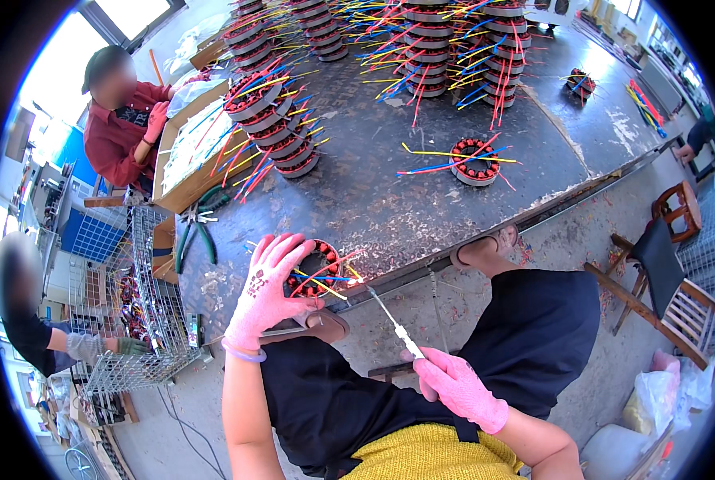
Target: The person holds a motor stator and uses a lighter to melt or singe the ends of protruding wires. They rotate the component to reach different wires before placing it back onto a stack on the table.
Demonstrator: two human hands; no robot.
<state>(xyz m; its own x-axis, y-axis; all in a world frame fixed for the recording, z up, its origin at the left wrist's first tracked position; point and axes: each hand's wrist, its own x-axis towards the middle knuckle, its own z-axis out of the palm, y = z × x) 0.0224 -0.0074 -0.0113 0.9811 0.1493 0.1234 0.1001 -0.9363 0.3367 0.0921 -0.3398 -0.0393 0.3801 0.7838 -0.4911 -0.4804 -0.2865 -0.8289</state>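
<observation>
My left hand (263,292), in a pink glove, grips a wound motor stator (322,254) at the table's near edge. Its thumb and fingers reach around the ring, which has red windings and red, blue and yellow lead wires. My right hand (463,390), also gloved in pink, is closed around the white handle of a thin-shafted tool (395,322). The tool's metal tip points up and left toward the stator's wire ends, where a small orange glow shows. I cannot make out whether the tip touches the wires. Green-handled pliers (205,232) lie left of my left hand.
Stator stacks (273,132) with wires sticking out stand on the dark table (357,192). A single stator (476,168) lies right of centre. Left are a cardboard box (189,152), a wire basket (145,352) and two people. A wooden chair (661,280) stands right.
</observation>
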